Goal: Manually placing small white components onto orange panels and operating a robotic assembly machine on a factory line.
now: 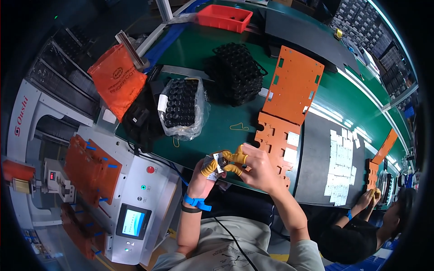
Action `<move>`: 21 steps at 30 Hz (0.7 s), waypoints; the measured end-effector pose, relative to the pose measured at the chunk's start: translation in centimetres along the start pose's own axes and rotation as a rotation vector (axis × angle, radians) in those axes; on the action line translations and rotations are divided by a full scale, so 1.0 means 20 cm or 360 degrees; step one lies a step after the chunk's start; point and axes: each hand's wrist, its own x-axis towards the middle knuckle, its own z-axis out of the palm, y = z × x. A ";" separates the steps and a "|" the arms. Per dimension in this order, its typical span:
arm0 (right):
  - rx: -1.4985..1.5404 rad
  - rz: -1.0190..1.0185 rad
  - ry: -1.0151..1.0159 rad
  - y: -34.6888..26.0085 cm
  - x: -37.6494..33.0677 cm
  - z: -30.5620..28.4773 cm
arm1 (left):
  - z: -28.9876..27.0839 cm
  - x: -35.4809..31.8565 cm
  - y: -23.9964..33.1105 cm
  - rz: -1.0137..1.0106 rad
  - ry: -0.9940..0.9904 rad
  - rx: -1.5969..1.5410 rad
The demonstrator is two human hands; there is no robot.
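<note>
Yellow finger cots cover the fingertips of both my hands. My left hand (198, 184) is closed around a small flat white-and-metallic part (220, 168), held up just over the near edge of the green bench. From the right, my right hand (257, 166) brings its covered fingertips together at the part, touching a small dark round piece on it. The fingers hide most of that piece, so its kind cannot be told. A blue strap (197, 203) circles my left wrist. Nearest to my right hand lies an orange slotted board (271, 135).
Clear-wrapped black round pieces (182, 103), stacked black trays (237, 67) and an orange bag (118, 79) sit beyond my hands. A dark mat (312, 149) carries white squares. At left stands a machine with a screen (134, 221). A co-worker (357, 235) sits at right.
</note>
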 end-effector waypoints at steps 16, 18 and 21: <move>-0.0375 0.0119 -0.0252 -0.06 0.01 -0.08 | 0.00 0.00 -0.04 -0.0103 -0.0038 -0.0042; -0.0412 0.0133 -0.0248 -0.06 -0.01 -0.07 | 0.02 0.00 -0.05 -0.0024 0.0130 0.0032; -0.0236 0.0374 -0.0200 -0.06 -0.05 -0.07 | 0.11 0.04 -0.03 0.0100 0.0243 0.0277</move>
